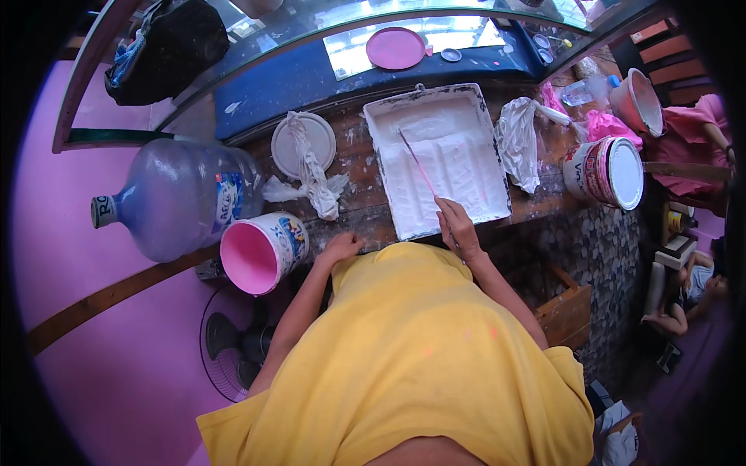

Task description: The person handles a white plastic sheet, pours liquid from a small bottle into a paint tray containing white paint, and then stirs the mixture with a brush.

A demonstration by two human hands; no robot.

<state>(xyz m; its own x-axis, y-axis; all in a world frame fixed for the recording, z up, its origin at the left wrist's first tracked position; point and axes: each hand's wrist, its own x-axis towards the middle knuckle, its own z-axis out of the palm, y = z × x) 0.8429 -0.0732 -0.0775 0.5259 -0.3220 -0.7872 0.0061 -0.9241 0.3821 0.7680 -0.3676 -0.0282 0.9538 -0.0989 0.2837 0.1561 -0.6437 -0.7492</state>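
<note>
My right hand grips the near end of a thin pink stick that slants across a white paint tray coated with white paint. The stick's far tip rests in the tray's upper middle. My left hand is curled into a loose fist on the worn wooden counter, holding nothing, right beside a bucket of pink paint. A yellow shirt covers the lower middle of the view.
A large blue water jug lies on its side at left. A round white lid with a paint-stained rag sits behind the pink bucket. A white paint bucket, crumpled plastic and a pink plate lie right and behind. A person sits at far right.
</note>
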